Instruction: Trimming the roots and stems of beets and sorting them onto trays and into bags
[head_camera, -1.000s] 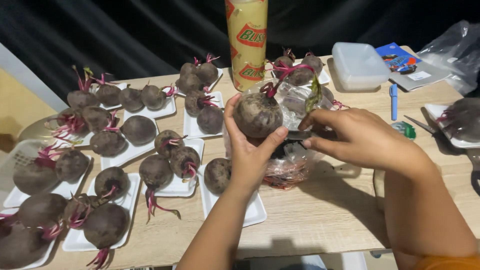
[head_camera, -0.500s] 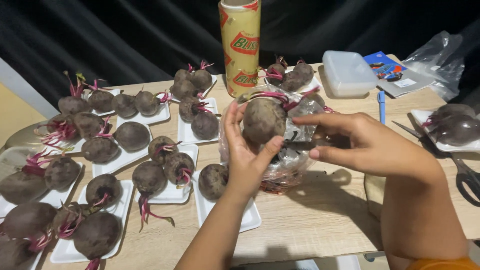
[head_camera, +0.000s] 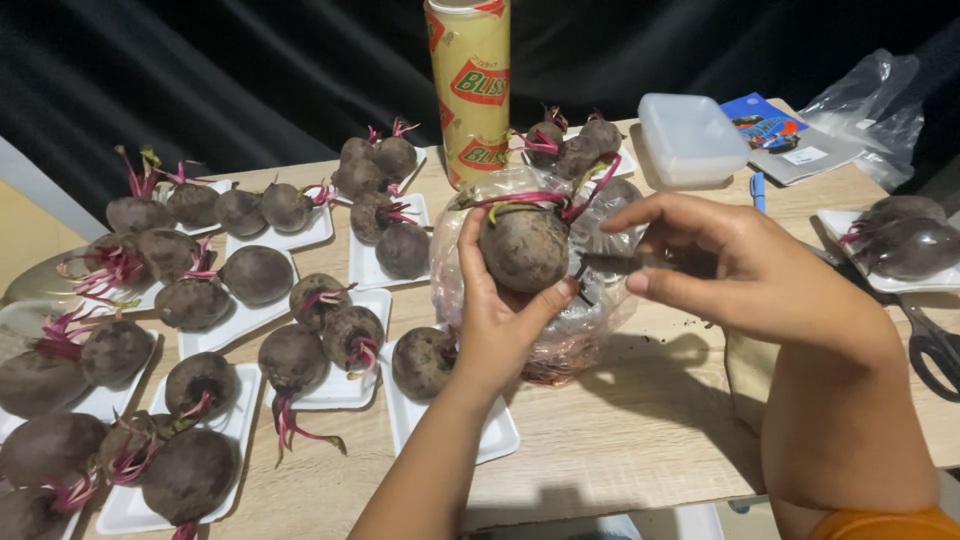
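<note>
At the centre of the frame the left hand (head_camera: 500, 320) is curled round a beetroot (head_camera: 525, 247), thumb on its left side and fingers under and up its right, holding it raised over a clear plastic bag (head_camera: 585, 320) that sits on the wooden table (head_camera: 640, 440). The right hand (head_camera: 740, 270) comes in from the right, half closed, thumb and forefinger pinching a thin dark blade or tool (head_camera: 610, 262) whose tip meets the beetroot's right side; just what it is I cannot tell. The beetroot looks firm, dense and fairly heavy for its size, with a rough, earthy skin that should grip well; the pink stalks on top are soft and would snap, so the round body is the place to hold. More beetroots lie on white trays (head_camera: 340, 390) across the left half, with scissors (head_camera: 935, 345) at the right edge
</note>
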